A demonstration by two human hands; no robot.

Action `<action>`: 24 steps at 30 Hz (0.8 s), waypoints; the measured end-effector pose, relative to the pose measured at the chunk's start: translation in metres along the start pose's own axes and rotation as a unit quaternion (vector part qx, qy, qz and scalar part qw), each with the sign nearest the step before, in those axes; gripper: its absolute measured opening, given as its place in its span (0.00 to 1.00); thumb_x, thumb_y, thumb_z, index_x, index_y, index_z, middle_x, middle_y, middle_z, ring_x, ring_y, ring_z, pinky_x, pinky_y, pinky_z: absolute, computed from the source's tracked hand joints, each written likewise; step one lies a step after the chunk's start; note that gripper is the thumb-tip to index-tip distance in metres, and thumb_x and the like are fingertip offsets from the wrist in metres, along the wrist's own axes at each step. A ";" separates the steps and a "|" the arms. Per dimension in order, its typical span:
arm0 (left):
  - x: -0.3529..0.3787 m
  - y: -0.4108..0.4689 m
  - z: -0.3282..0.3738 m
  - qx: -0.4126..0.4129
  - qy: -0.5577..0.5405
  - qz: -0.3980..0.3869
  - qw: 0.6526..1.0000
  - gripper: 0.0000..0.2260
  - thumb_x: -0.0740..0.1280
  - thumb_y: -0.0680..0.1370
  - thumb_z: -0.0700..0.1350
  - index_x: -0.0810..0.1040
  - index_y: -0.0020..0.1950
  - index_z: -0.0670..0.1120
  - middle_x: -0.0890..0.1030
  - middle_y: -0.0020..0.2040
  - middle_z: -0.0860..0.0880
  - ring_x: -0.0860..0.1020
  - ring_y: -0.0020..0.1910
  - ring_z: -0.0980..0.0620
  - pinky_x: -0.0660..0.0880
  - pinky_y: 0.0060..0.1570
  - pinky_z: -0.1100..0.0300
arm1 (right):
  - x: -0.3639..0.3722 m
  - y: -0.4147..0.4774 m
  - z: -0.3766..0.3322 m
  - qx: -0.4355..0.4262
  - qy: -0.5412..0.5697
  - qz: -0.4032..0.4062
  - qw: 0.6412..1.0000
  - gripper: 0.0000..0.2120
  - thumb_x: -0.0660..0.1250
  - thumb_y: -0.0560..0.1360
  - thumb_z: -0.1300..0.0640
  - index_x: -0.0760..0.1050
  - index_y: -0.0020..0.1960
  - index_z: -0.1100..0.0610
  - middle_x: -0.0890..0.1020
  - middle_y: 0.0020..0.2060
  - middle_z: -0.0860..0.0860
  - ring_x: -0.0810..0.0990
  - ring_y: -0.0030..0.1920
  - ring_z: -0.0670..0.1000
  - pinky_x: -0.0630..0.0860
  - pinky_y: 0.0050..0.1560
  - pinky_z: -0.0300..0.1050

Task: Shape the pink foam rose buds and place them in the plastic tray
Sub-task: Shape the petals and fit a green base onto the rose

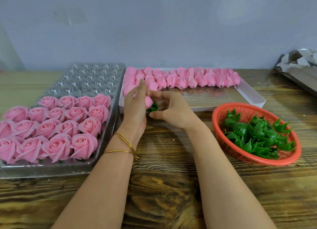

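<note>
The left hand [135, 107] and right hand [171, 110] met just above the worktop [171, 185], in front of the white box [253, 94] of unshaped buds. The left hand gripped one pink foam rose bud [148, 100]. The right hand's fingers pinched the green calyx [153, 107] at its base. The plastic tray [96, 77], partly filled with shaped roses, lay just left of the hands.

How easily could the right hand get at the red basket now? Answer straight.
Probably easily: the basket sits open-topped beside the right hand, nothing between them. But it and the left hand hold a rose bud, so it must let go first.
</note>
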State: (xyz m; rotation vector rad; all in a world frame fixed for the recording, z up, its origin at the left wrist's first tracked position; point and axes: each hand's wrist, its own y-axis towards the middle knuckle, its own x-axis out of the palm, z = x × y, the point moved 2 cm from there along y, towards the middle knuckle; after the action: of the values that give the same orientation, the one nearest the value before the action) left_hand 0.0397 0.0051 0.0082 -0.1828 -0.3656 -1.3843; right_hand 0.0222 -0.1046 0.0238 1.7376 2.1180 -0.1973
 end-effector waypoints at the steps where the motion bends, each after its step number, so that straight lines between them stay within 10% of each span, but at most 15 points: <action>1: 0.000 0.001 -0.001 0.002 0.002 0.000 1.000 0.24 0.61 0.81 0.51 0.72 0.24 0.51 0.83 0.33 0.47 0.80 0.39 0.50 0.76 0.56 0.48 | 0.000 -0.001 -0.001 -0.002 0.002 0.000 1.000 0.23 0.73 0.68 0.73 0.77 0.61 0.61 0.80 0.38 0.44 0.78 0.36 0.40 0.78 0.45 0.38; 9: -0.004 0.006 -0.008 0.019 0.024 -0.012 0.999 0.22 0.62 0.80 0.54 0.73 0.26 0.53 0.83 0.34 0.49 0.81 0.38 0.53 0.76 0.45 0.55 | 0.002 -0.001 -0.003 -0.014 -0.011 0.010 1.000 0.21 0.75 0.67 0.72 0.78 0.59 0.62 0.84 0.48 0.59 0.82 0.43 0.53 0.78 0.52 0.49; 15: -0.003 0.008 -0.009 0.029 0.031 -0.016 0.999 0.22 0.62 0.79 0.55 0.73 0.25 0.53 0.83 0.34 0.49 0.81 0.38 0.53 0.75 0.47 0.53 | 0.001 0.002 0.003 -0.012 -0.010 0.004 1.000 0.17 0.75 0.66 0.72 0.78 0.53 0.61 0.75 0.26 0.39 0.74 0.28 0.38 0.73 0.38 0.37; 24: -0.003 0.011 -0.014 0.047 0.060 -0.019 0.997 0.21 0.62 0.80 0.56 0.74 0.26 0.53 0.84 0.36 0.49 0.82 0.39 0.53 0.76 0.49 0.52 | 0.002 0.005 0.008 -0.010 0.015 0.012 1.000 0.22 0.76 0.65 0.73 0.73 0.42 0.49 0.76 0.24 0.32 0.75 0.28 0.33 0.69 0.34 0.26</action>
State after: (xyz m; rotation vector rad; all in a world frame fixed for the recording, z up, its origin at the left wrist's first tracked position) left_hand 0.0519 0.0051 -0.0050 -0.0146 -0.3353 -1.4051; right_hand 0.0283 -0.1041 0.0165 1.7637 2.1106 -0.1434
